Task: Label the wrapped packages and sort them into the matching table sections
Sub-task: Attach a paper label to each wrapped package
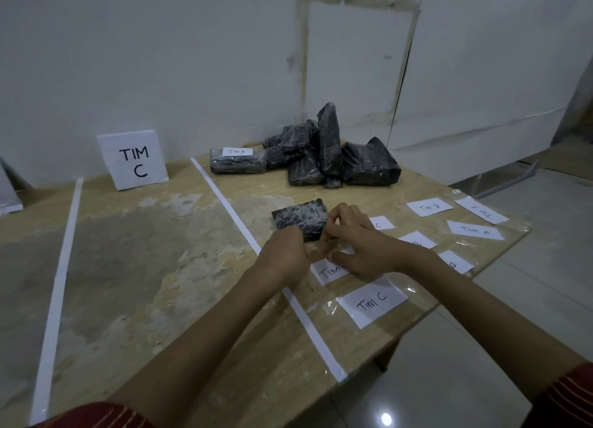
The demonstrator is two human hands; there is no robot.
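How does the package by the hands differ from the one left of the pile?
The front package shows no label; the back package has a white TIM A label on top. The front package lies alone, with the left hand and right hand at its near edge; the back package lies at the left edge of the pile, untouched. Both are black, wrapped in clear film, and lie flat on the table.

a grey-white wall [160, 58] stands ahead of me, marked with a brownish rectangular outline [303, 58]. to my right a pale board [481, 74] leans against it. below, the tiled floor [481, 347] carries a bright glare spot [386, 418].
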